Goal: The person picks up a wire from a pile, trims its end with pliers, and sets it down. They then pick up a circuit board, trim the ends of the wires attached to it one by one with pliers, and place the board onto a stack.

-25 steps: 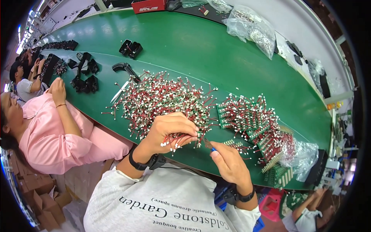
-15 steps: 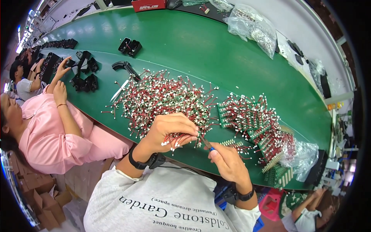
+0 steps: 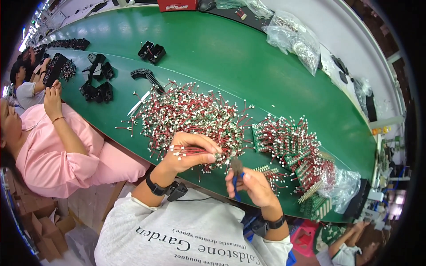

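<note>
My left hand [image 3: 188,155] is closed around a bundle of red wires [image 3: 188,150] with white connectors. The wires run across the palm, and their other ends sit at the fingertips, where small details blur. Close by on the right, my right hand [image 3: 257,188] grips blue-handled cutting pliers [image 3: 238,167]. Their head points up, slightly smeared, and stands just apart from the left fingertips. Beyond both hands spreads a large pile [image 3: 191,108] of small boards with red wires and white connectors. Wired green circuit boards [image 3: 277,137] lie to the right of it.
A clear plastic bag [image 3: 341,188] lies by the right-hand boards. Left of the pile are a white pointed tool [image 3: 138,104], a black segmented strip [image 3: 148,77] and black cases [image 3: 151,53]. A co-worker in pink [image 3: 66,150] sits at left along the green table [image 3: 222,53].
My left hand has turned, bringing the wires across its palm. The pliers have swung upright and my right fingers have shifted on the handles. At left, the co-worker's raised hand has come down.
</note>
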Motion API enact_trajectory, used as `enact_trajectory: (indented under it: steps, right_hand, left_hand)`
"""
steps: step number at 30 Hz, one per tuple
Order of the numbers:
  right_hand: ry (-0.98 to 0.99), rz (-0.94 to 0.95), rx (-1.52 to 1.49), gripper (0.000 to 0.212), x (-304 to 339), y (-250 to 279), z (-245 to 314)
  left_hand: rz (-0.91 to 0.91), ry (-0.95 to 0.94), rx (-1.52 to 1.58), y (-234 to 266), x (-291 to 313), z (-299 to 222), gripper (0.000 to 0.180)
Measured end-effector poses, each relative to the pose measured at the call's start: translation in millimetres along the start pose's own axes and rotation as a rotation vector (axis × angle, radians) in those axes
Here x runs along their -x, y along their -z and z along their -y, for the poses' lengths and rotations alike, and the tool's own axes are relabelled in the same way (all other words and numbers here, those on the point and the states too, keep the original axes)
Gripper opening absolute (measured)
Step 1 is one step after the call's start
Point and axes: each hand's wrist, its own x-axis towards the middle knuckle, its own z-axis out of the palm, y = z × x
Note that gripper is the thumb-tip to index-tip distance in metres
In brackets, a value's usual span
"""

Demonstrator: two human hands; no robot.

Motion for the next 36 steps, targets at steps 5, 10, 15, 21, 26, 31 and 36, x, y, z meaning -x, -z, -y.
enact_trajectory:
  steps: [5,10,15,21,26,31,36]
  right_hand:
    - [0.537,-0.532,1.087,0.038,-26.0,0.4,27.7]
    - [0.345,-0.579,1.284,0.034,-21.0,-1.8,31.1]
    - [0.320,-0.361,0.868,0.035,-5.0,-8.2,26.4]
    - [0.258,-0.281,0.858,0.035,3.3,-10.2,31.9]
    - [0.258,-0.265,0.853,0.034,6.8,-5.6,30.2]
    - [0.268,-0.265,0.857,0.034,7.5,-3.0,29.3]
    - [0.216,-0.232,0.833,0.035,2.0,-2.3,29.9]
  left_hand:
    - [-0.211,-0.031,-0.242,8.5,10.2,-18.9,0.017]
    - [-0.266,-0.124,-0.480,10.2,13.0,-21.6,0.019]
    - [-0.116,-0.214,-0.514,-7.4,0.3,-20.5,0.021]
    - [-0.020,-0.250,-0.538,-20.0,-11.8,-22.3,0.022]
    - [0.025,-0.261,-0.583,-22.7,-12.3,-21.2,0.021]
    - [0.018,-0.251,-0.581,-20.7,-12.5,-19.9,0.019]
    - [0.049,-0.253,-0.561,-18.0,-14.5,-24.1,0.019]
